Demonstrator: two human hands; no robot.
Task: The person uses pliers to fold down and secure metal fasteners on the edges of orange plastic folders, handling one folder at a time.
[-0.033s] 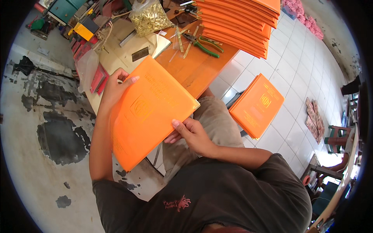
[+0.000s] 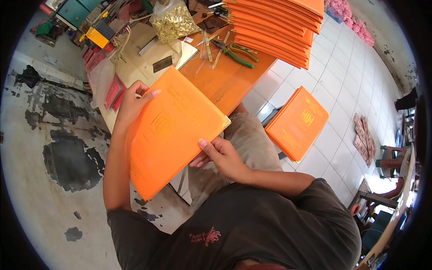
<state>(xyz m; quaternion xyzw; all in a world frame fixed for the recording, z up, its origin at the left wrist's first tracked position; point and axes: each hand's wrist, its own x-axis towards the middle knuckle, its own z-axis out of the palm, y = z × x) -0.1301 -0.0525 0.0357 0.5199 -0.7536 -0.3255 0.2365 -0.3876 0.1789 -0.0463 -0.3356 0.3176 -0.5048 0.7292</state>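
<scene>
A seated person holds a large orange folder (image 2: 173,130) in both hands above the lap, its printed cover facing up and tilted toward the left. The left hand (image 2: 132,105) grips the folder's upper left edge, fingers (image 2: 150,94) curled over the top of the cover. The right hand (image 2: 220,155) clasps the lower right edge, thumb pressed on the cover and the other fingers tucked beneath, so both hands are closed on the folder.

Just beyond the left fingers lies the wooden bench (image 2: 225,76), its surface orange-brown. On it, past the folder's top corner, rest green-handled pliers (image 2: 236,51) and, farther off, a clear bag of small brass-coloured pieces (image 2: 173,20). A tall stack of orange folders (image 2: 279,27) sits at the far right end of the bench, well away from both hands.

To the right of the right fingers, a second, lower pile of orange folders (image 2: 297,123) lies on the white tiled floor (image 2: 346,85), apart from the person's knee. To the left of the left hand, the floor is stained grey concrete (image 2: 49,148). The person wears a dark shirt (image 2: 252,225) and khaki trousers (image 2: 245,139).
</scene>
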